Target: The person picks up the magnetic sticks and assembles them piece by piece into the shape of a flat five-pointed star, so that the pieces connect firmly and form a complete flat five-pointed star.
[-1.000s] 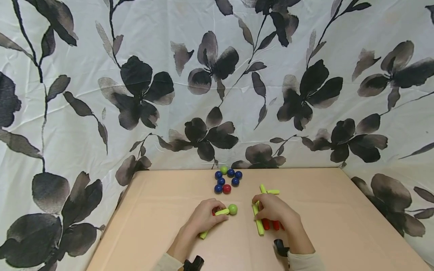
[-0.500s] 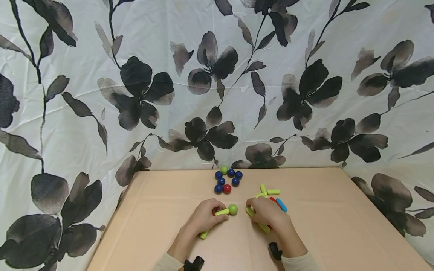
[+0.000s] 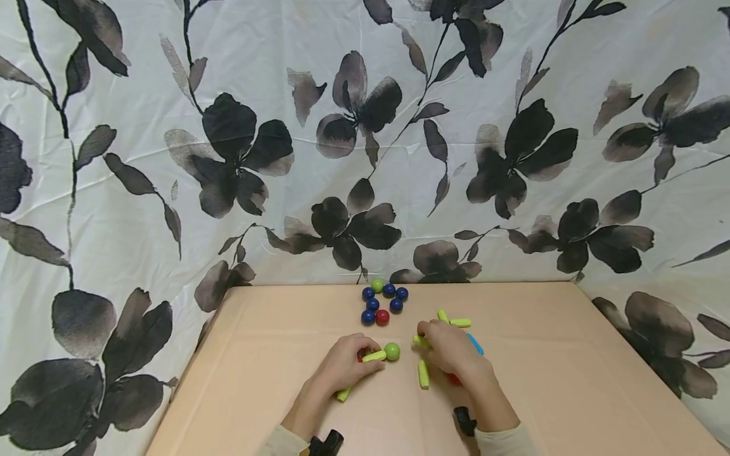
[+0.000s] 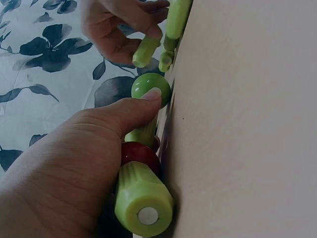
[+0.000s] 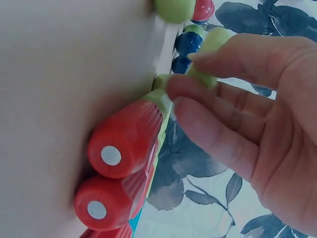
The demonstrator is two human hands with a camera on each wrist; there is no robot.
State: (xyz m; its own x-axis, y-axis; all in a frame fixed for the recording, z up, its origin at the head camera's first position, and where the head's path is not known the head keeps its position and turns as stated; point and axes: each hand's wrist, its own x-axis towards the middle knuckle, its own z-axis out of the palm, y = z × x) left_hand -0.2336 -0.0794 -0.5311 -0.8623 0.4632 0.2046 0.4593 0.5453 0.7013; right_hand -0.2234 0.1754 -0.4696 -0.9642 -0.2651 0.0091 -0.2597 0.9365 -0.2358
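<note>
My left hand (image 3: pixel 349 363) holds a chain of magnetic pieces on the table: a yellow-green rod (image 4: pixel 144 201), a red ball (image 4: pixel 140 153), another yellow-green rod (image 3: pixel 374 356) and a green ball (image 3: pixel 391 351) at its far end. The left thumb touches that green ball. Between the thumb and fingers of my right hand (image 3: pixel 450 347) is a short yellow-green rod (image 5: pixel 212 44), raised off the table in the right wrist view. A loose yellow-green rod (image 3: pixel 423 374) lies just below this hand. Red rods (image 5: pixel 124 139) sit under the right hand, mostly hidden in the head view.
Farther back stands a cluster of several blue balls (image 3: pixel 373 304), a red ball (image 3: pixel 382 317) and a green ball (image 3: pixel 377 285). More yellow-green rods (image 3: pixel 459 323) and a blue rod (image 3: pixel 474 343) lie beyond the right hand. A floral cloth (image 3: pixel 433 190) hangs behind the table (image 3: pixel 547 354).
My right hand has shifted left, carrying yellow-green rods off the pile. One of them now lies apart on the table while the hand holds another. The left hand has stayed still.
</note>
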